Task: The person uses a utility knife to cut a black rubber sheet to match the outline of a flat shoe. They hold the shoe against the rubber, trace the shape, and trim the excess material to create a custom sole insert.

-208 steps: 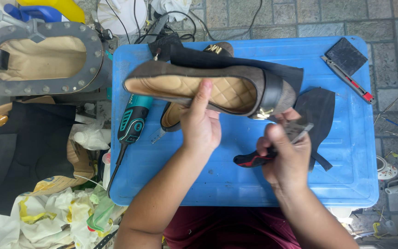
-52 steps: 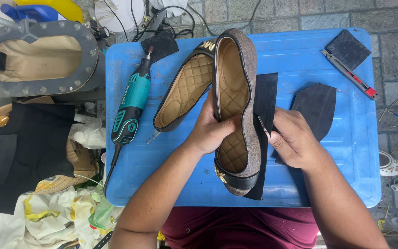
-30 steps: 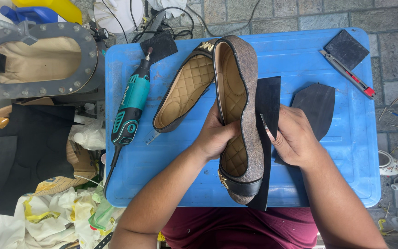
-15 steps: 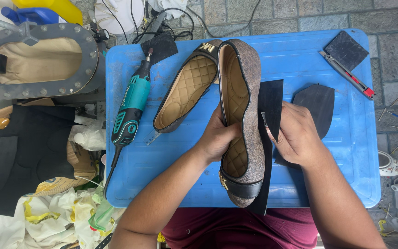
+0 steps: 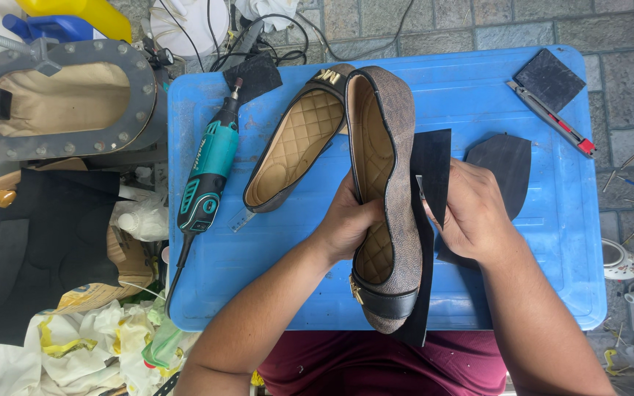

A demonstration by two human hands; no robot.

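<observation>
My left hand (image 5: 346, 224) grips a brown flat shoe (image 5: 387, 183) with a black toe cap, pressing it on its side onto a black rubber sheet (image 5: 431, 165) on the blue table (image 5: 258, 271). My right hand (image 5: 471, 213) rests against the sheet beside the shoe and holds a small thin tool (image 5: 421, 189) at the shoe's edge. The matching second shoe (image 5: 295, 143) lies just left, insole up.
A teal rotary tool (image 5: 207, 172) lies at the table's left. A cut black sole piece (image 5: 508, 165), a black square pad (image 5: 548, 79) and a red utility knife (image 5: 552, 121) are at the right. A grey metal frame (image 5: 60, 99) and black sheets (image 5: 31, 242) stand left of the table.
The shoe, earlier held crosswise above the table, now lies lengthwise on the black sheet. Over the last second my right hand has slid slightly along the shoe's edge.
</observation>
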